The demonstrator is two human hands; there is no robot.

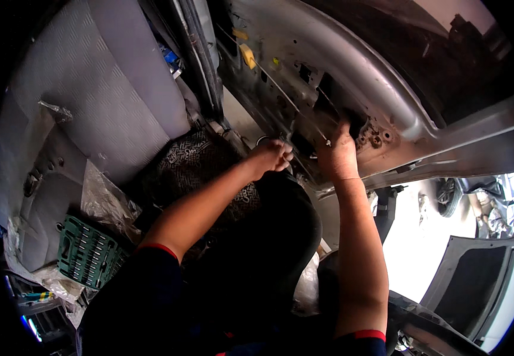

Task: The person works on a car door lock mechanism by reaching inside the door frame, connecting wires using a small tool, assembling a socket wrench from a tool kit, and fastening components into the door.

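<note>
both forearms (360, 237) extended: right hand (337, 157) against door (352, 77), left hand (270, 159) curled.

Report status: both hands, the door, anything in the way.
Right hand at silver door, grip partly hidden. Left hand curled near door's edge, contents unclear. Thin rod crosses door toward right hand.

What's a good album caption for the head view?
Right hand at a bare metal car door, left hand curled nearby, open green tool case beyond.

Two grips (267, 160) (338, 157), one silver door (352, 80), one green tool case (66, 240).
</note>
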